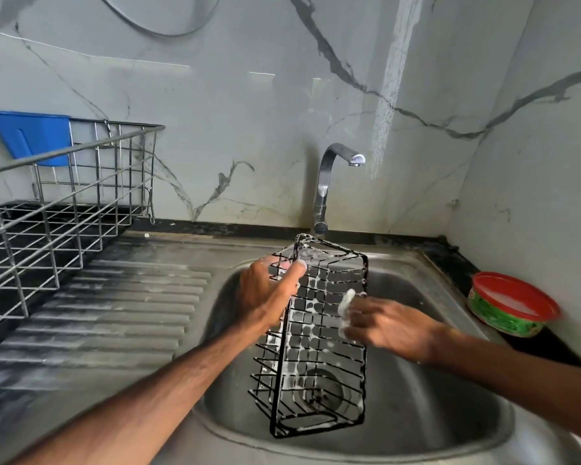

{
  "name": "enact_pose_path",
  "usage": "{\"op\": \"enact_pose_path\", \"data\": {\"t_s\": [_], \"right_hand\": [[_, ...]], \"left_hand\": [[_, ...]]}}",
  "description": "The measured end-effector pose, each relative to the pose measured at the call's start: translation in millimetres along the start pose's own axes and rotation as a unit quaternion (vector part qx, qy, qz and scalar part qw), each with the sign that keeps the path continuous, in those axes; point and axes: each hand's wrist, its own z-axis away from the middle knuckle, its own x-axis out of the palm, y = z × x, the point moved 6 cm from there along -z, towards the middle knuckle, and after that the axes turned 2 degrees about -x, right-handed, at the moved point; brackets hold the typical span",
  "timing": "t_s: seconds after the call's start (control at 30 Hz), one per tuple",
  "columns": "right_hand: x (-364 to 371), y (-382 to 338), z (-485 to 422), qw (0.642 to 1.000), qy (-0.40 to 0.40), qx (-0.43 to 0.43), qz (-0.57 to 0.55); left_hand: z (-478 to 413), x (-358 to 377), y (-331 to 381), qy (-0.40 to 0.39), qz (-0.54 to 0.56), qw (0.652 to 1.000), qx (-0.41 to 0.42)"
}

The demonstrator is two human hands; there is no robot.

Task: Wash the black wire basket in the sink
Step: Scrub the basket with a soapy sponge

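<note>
We judge the wash about halfway done. Suds coat the black wire basket (319, 330), which is upright on end in the sink (450, 414), but the tap (329, 182) at the far side shows no water, so rinsing remains. Our left hand (269, 293) grips the basket's upper left edge, thumb curled over a wire. Our right hand (386, 327) pinches a white soapy pad (346, 302) against its right side.
</note>
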Motion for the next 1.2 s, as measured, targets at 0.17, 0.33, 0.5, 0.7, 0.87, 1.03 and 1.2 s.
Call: {"op": "enact_pose_path", "data": {"t_s": [0.17, 0.33, 0.5, 0.7, 0.87, 1.03, 1.2], "right_hand": [[-16, 14, -3, 0.999, -0.014, 0.036, -0.006], [-33, 30, -21, 0.990, 0.051, 0.115, -0.066], [-26, 37, -17, 0.984, 0.003, 0.178, -0.017], [-20, 5, -12, 0.990, -0.015, 0.143, 0.010], [-12, -9, -7, 0.991, -0.025, 0.112, -0.068], [-14, -17, -8, 0.977, -0.016, 0.145, -0.157], [-17, 1, -10, 0.980, 0.026, 0.181, -0.081]], "left_hand": [[1, 3, 4, -0.012, -0.008, 0.999, 0.038], [2, 2, 6, -0.009, -0.005, 0.999, 0.031], [-4, 6, -3, 0.003, 0.000, 1.000, 0.006], [-6, 18, -9, 0.003, 0.069, 0.997, -0.022], [-6, 10, -7, 0.010, 0.025, 0.999, -0.028], [-9, 22, -21, -0.003, 0.162, 0.985, -0.058], [-7, 12, -9, 0.008, 0.144, 0.988, -0.059]]}}
